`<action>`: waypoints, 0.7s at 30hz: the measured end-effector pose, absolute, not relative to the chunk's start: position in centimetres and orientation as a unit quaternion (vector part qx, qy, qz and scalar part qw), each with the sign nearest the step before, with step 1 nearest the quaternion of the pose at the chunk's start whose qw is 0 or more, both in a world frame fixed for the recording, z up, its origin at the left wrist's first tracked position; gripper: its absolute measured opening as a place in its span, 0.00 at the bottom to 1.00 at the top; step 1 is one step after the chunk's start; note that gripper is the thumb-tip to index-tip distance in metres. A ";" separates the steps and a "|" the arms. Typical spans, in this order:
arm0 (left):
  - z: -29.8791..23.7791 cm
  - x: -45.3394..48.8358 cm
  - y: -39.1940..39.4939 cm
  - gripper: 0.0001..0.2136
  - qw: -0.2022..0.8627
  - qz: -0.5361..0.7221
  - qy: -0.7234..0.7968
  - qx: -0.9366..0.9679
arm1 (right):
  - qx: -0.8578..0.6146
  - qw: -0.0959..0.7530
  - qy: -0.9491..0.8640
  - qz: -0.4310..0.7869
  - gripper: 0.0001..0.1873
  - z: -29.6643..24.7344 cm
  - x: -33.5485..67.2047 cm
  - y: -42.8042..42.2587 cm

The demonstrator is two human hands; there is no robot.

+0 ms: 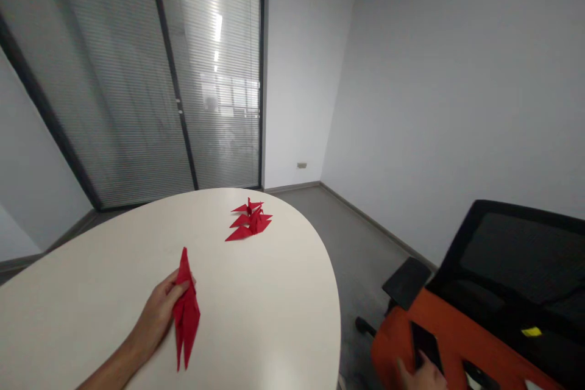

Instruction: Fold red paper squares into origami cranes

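Observation:
My left hand [159, 311] pinches a red paper piece [188, 311], with the thumb across its front. This origami piece is folded into a long diamond, one narrow point up and two split points down. It is held over the white table. At the lower right, my right hand [423, 375] reaches over the orange chair seat, slightly blurred and cut off by the frame's edge. Its fingers touch the near end of a dark phone [425, 341] lying there, and the thumb stands apart from them. Several finished red paper cranes [251, 222] sit in a row toward the table's far edge.
The round white table [274, 298] curves away at the right. Beside it stands the orange chair [388, 341] with a black mesh back and an armrest [408, 281]. Another dark object [479, 375] lies on the seat. A glass partition with blinds [219, 103] stands behind.

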State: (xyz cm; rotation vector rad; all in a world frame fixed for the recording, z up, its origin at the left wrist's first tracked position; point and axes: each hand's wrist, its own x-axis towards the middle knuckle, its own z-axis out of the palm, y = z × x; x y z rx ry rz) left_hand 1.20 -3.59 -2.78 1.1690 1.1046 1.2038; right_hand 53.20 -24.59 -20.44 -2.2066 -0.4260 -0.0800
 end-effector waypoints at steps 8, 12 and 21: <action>-0.8 1.9 -4.2 0.20 0.462 0.453 0.490 0.584 | -0.559 0.736 -0.362 -0.121 0.11 -4.4 38.3 -18.2; -1.4 2.0 -3.4 0.26 0.485 0.467 0.518 0.528 | -0.483 0.607 -0.626 0.075 0.06 3.4 28.1 -15.0; -2.4 1.6 -3.1 0.21 0.464 0.603 0.423 0.492 | -0.502 0.383 -0.693 0.349 0.23 1.9 14.3 -4.0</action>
